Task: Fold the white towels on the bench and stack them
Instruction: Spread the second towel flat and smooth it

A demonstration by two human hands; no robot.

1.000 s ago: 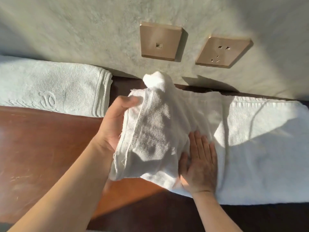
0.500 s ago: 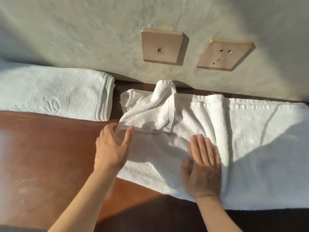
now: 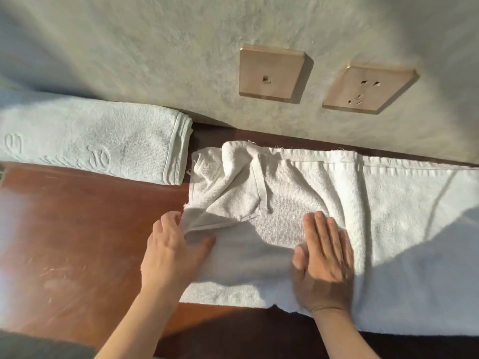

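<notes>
We have lowered the towel (image 3: 324,203) flap; our left hand (image 3: 173,250) pinches its edge, right hand (image 3: 324,260) presses flat, at the table's (image 3: 90,229) back edge.

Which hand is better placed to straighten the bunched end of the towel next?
Probably the left hand: it grips the towel edge beside the crumpled corner. The right hand lies flat further along, pinning the cloth.

Textured pale wall (image 3: 155,47), two brass socket plates (image 3: 270,72), sunlit wooden bench (image 3: 90,229)
</notes>
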